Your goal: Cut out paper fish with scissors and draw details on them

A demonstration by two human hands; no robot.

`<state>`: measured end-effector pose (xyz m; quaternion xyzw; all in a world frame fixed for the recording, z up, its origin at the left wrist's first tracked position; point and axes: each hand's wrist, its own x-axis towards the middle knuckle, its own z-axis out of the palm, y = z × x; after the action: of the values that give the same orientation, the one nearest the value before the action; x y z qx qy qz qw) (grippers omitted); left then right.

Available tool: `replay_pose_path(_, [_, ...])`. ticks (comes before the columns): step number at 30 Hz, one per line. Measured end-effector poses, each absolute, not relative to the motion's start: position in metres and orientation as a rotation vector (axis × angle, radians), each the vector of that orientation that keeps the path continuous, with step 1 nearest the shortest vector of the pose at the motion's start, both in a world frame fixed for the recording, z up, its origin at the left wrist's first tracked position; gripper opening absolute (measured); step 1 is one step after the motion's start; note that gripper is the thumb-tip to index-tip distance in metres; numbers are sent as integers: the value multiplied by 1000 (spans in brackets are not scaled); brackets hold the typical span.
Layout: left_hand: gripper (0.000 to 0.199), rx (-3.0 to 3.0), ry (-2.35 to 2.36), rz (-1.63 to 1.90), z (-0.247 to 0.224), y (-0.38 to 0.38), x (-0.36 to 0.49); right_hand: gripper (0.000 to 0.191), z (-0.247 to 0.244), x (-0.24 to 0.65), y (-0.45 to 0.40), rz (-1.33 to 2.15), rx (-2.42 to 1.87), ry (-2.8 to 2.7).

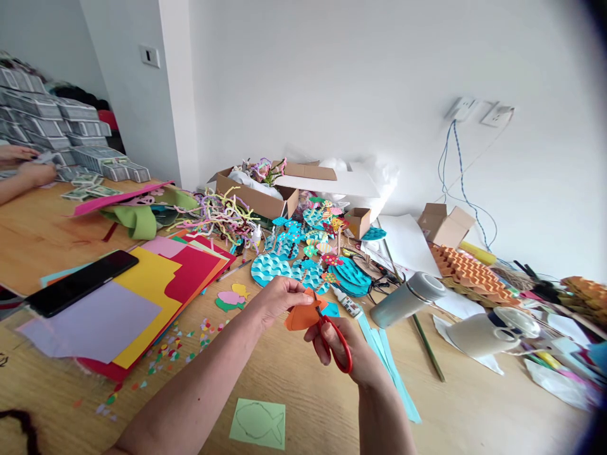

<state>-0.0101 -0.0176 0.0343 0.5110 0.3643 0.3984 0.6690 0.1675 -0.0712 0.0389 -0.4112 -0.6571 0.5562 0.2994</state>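
Observation:
Between the thumb and fingers of my left hand (pixel 279 300) is a piece of orange paper (pixel 300 318), held up over the table. My right hand (pixel 348 347) grips red-handled scissors (pixel 345 360), whose blades reach the paper's right side near my left fingertips. Below my hands lies a light green paper (pixel 257 423) with a fish outline drawn on it. Cut-out paper fish (pixel 231 297) in pink, green and yellow rest left of my left hand. Beyond the hands sit blue wave-patterned paper pieces (pixel 271 269).
At left, a black phone (pixel 83 281) lies on coloured paper sheets (pixel 99 322), near scattered paper scraps (pixel 175 351). To the right are a grey bottle (pixel 403 300), a white mug (pixel 488 335) and blue paper strips (pixel 391 373). Another person's hands (pixel 35 170) handle paper bundles at far left.

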Motion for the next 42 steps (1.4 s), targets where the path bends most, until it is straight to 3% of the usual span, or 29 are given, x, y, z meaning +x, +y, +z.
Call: replay_pose_path(42, [26,1155,851,938,39,-19,-9,60,41,165,-71,1474,-1136,-1726])
